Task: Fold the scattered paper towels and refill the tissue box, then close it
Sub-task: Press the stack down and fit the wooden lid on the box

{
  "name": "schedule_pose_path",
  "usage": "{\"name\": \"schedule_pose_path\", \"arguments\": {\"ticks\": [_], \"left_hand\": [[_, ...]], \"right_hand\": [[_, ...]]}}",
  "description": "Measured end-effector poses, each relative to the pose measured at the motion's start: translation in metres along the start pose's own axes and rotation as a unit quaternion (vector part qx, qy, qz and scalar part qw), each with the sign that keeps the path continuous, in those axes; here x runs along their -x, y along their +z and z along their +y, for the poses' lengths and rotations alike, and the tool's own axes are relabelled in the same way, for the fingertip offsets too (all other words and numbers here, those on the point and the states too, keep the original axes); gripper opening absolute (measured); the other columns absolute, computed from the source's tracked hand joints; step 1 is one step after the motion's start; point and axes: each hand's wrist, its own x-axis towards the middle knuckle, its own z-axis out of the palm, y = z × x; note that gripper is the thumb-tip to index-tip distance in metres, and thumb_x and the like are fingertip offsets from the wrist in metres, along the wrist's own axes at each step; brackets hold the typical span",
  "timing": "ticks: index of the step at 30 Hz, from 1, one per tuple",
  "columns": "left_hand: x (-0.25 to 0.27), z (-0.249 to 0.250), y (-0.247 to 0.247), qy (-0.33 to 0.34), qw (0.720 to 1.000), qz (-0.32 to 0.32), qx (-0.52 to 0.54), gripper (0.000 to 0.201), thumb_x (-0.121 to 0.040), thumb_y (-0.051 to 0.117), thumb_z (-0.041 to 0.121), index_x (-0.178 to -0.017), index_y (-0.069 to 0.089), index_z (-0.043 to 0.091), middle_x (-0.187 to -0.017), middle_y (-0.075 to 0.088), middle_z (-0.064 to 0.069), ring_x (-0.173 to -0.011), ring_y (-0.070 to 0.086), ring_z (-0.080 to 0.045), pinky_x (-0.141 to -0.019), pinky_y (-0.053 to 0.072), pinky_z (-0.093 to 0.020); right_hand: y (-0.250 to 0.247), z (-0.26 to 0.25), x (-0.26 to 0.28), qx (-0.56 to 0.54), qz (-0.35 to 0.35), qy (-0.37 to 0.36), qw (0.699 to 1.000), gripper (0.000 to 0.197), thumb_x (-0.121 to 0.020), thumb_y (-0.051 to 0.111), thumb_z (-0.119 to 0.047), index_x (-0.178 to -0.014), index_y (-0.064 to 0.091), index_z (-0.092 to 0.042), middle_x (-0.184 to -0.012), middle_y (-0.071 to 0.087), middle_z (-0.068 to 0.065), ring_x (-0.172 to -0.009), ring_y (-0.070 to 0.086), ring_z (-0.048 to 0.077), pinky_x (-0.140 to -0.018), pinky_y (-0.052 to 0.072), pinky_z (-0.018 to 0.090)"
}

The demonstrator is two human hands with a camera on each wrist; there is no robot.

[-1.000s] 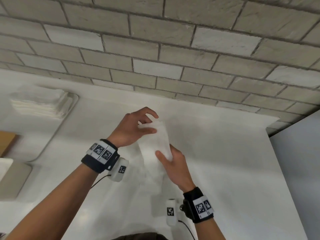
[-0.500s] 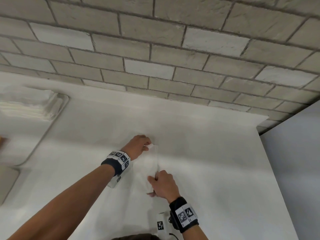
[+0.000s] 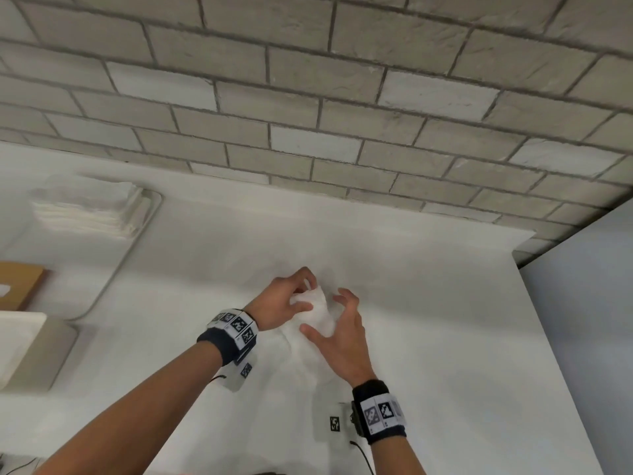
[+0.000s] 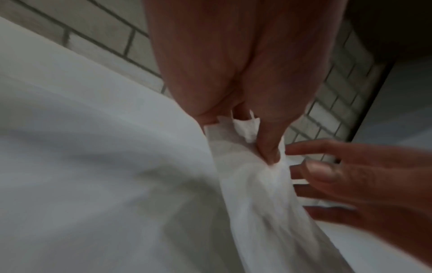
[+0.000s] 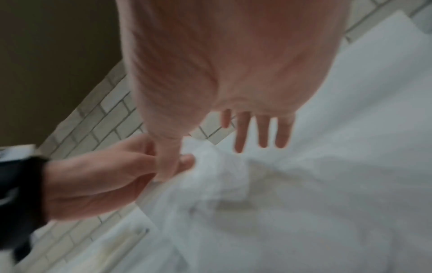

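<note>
A white paper towel (image 3: 317,315) hangs crumpled above the white table (image 3: 428,337). My left hand (image 3: 305,296) pinches its top end between thumb and fingers, which the left wrist view shows closely: left hand (image 4: 257,133), towel (image 4: 257,184). My right hand (image 3: 323,311) is spread beside the towel, fingers apart, thumb against the sheet. In the right wrist view the right hand (image 5: 210,158) shows straight fingers above the towel (image 5: 222,175). The towel's lower part trails down toward the table.
A stack of folded towels (image 3: 85,207) lies on a pale tray (image 3: 150,214) at the back left. A pale box (image 3: 34,354) and a brown wooden piece (image 3: 20,286) sit at the left edge. A brick wall (image 3: 308,97) backs the table; a grey panel (image 3: 589,337) borders the right.
The towel went down to the table with both hands on it, then my left hand lifted its top end. My right hand let go and spread open.
</note>
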Motion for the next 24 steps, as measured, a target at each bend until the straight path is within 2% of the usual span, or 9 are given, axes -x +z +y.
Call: {"name": "schedule_pose_path", "arguments": {"ticks": [2, 4, 6, 9, 12, 16, 19, 22, 24], "left_hand": [[0.027, 0.016, -0.022, 0.021, 0.998, 0.022, 0.051, 0.046, -0.093, 0.079, 0.016, -0.130, 0.057, 0.033, -0.098, 0.071, 0.006, -0.091, 0.068, -0.010, -0.084, 0.053, -0.022], [0.057, 0.026, -0.050, 0.039, 0.994, 0.078, 0.059, 0.043, -0.095, 0.079, 0.019, -0.132, 0.063, 0.032, -0.104, 0.071, 0.012, -0.101, 0.067, -0.010, -0.089, 0.051, -0.019], [0.089, 0.028, -0.083, 0.058, 0.986, 0.155, 0.035, 0.025, -0.096, 0.079, 0.023, -0.119, 0.071, 0.026, -0.106, 0.069, 0.019, -0.102, 0.066, -0.005, -0.090, 0.050, -0.019], [0.143, 0.017, -0.132, 0.058, 0.964, 0.258, 0.015, 0.009, -0.095, 0.080, 0.024, -0.095, 0.071, 0.024, -0.092, 0.066, 0.013, -0.087, 0.066, -0.010, -0.077, 0.046, -0.017], [0.199, -0.013, -0.174, 0.017, 0.947, 0.322, 0.011, 0.020, -0.095, 0.080, 0.030, -0.087, 0.064, 0.020, -0.081, 0.065, 0.005, -0.075, 0.062, -0.015, -0.067, 0.046, -0.023], [0.271, -0.067, -0.229, -0.045, 0.929, 0.367, -0.020, 0.025, -0.096, 0.075, 0.037, -0.080, 0.060, 0.025, -0.067, 0.060, 0.007, -0.067, 0.058, -0.015, -0.064, 0.044, -0.022], [0.317, -0.113, -0.270, -0.106, 0.920, 0.375, -0.048, 0.018, -0.098, 0.072, 0.036, -0.096, 0.071, 0.018, -0.073, 0.067, 0.008, -0.063, 0.064, -0.016, -0.062, 0.048, -0.029], [0.357, -0.150, -0.307, -0.152, 0.908, 0.386, -0.052, 0.022, -0.099, 0.073, 0.030, -0.114, 0.068, 0.016, -0.081, 0.070, 0.005, -0.069, 0.066, -0.013, -0.063, 0.046, -0.024], [0.377, -0.174, -0.322, -0.172, 0.901, 0.392, -0.067, 0.024, -0.098, 0.075, 0.024, -0.117, 0.061, 0.019, -0.080, 0.068, 0.004, -0.071, 0.066, -0.015, -0.067, 0.046, -0.028]], "right_hand": [[0.008, -0.022, 0.007, -0.081, -0.048, -0.007, 0.996, 0.090, -0.079, 0.092, -0.050, -0.147, 0.033, -0.045, -0.137, 0.061, -0.020, -0.120, 0.062, -0.005, -0.093, 0.051, 0.017], [0.021, -0.045, 0.019, -0.072, -0.055, -0.032, 0.995, 0.063, -0.085, 0.090, -0.044, -0.133, 0.049, -0.043, -0.117, 0.072, -0.017, -0.102, 0.070, -0.001, -0.078, 0.052, 0.015], [0.040, -0.066, 0.032, -0.052, -0.028, -0.068, 0.996, 0.036, -0.090, 0.085, -0.044, -0.117, 0.062, -0.036, -0.101, 0.075, -0.015, -0.091, 0.070, 0.006, -0.074, 0.053, 0.022], [0.075, -0.097, 0.055, -0.100, 0.008, -0.078, 0.992, 0.021, -0.094, 0.082, -0.042, -0.102, 0.069, -0.028, -0.094, 0.075, -0.008, -0.086, 0.070, 0.013, -0.078, 0.057, 0.039], [0.118, -0.133, 0.079, -0.174, 0.039, -0.070, 0.981, 0.015, -0.097, 0.081, -0.033, -0.103, 0.070, -0.024, -0.097, 0.077, -0.006, -0.089, 0.074, 0.015, -0.078, 0.060, 0.043], [0.196, -0.188, 0.107, -0.258, 0.069, -0.038, 0.963, 0.037, -0.098, 0.080, -0.023, -0.129, 0.059, -0.029, -0.100, 0.081, -0.001, -0.093, 0.078, 0.019, -0.082, 0.062, 0.040], [0.253, -0.221, 0.116, -0.204, 0.087, -0.057, 0.973, 0.047, -0.099, 0.078, -0.025, -0.133, 0.052, -0.043, -0.084, 0.077, 0.002, -0.079, 0.073, 0.021, -0.075, 0.059, 0.033], [0.302, -0.256, 0.117, -0.167, 0.089, -0.095, 0.977, 0.039, -0.101, 0.074, -0.019, -0.127, 0.055, -0.041, -0.075, 0.071, -0.005, -0.067, 0.065, 0.012, -0.066, 0.052, 0.019], [0.334, -0.271, 0.114, -0.115, 0.051, -0.121, 0.985, 0.029, -0.103, 0.069, -0.016, -0.120, 0.057, -0.037, -0.068, 0.063, -0.005, -0.061, 0.057, 0.015, -0.061, 0.050, 0.024]]}}
